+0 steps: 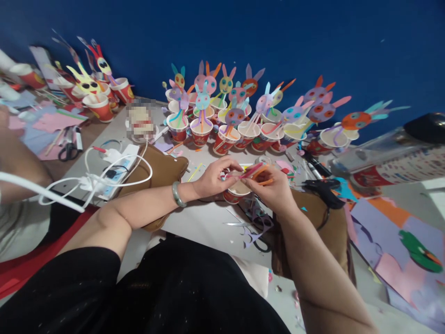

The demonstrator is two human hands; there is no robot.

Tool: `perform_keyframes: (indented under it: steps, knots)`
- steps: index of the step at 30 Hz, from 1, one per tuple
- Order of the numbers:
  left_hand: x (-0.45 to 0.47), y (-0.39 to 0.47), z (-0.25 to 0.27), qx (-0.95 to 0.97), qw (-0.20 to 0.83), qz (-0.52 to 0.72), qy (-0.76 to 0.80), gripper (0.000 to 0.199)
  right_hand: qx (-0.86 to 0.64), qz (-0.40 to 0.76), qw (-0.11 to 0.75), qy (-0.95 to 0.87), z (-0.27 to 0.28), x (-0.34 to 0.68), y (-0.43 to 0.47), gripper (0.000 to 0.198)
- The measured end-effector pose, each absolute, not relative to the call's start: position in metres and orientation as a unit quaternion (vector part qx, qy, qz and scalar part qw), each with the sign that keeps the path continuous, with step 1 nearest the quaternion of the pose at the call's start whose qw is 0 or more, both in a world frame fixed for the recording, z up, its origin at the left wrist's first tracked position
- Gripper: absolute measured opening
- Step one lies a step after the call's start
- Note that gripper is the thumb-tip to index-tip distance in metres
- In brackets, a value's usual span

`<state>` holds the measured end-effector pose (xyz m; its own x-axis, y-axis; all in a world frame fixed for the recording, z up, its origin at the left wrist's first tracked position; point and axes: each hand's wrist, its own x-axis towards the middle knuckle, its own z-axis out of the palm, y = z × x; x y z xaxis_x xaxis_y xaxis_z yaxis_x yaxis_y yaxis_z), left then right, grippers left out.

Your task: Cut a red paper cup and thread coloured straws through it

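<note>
My left hand [219, 177], a jade-coloured bangle on its wrist, is closed with thumb and fingertips on one end of a pink strip [252, 170]. Close beside it, my right hand [273, 188] is closed around orange strips [261, 175], which look like pipe cleaners; the pink strip also passes by its fingertips. Both hands are just over a red and white paper cup [233, 197], partly hidden by the fingers. A pair of scissors [259, 242] lies below the right hand among purple paper scraps [257, 222].
Several paper cups with rabbit-faced paper figures [200, 134] stand along the blue wall. White cables and a power strip [121, 169] lie at left, near another person's arm [21, 157]. At right are a glue gun [323, 190], a stack of cups [392, 162] and coloured paper sheets [368, 222].
</note>
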<state>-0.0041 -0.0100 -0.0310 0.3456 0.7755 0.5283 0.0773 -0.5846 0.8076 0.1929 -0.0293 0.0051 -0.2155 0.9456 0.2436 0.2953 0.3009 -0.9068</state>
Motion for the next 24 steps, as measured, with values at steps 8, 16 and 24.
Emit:
perform_keyframes:
  steps: [8, 16, 24]
  knots:
    - [-0.006, -0.009, -0.028, 0.754, 0.346, 0.477, 0.289, 0.027, -0.449, 0.388, 0.407, -0.694, 0.003, 0.197, -0.028, 0.018]
    - [-0.006, -0.010, -0.020, 0.779, 0.324, 0.475, 0.250, 0.038, -0.441, 0.353, 0.385, -0.730, 0.007, 0.191, -0.036, 0.030]
    - [-0.005, -0.014, -0.011, 0.777, 0.338, 0.453, 0.277, 0.031, -0.444, 0.346, 0.378, -0.735, 0.002, 0.186, -0.042, 0.033]
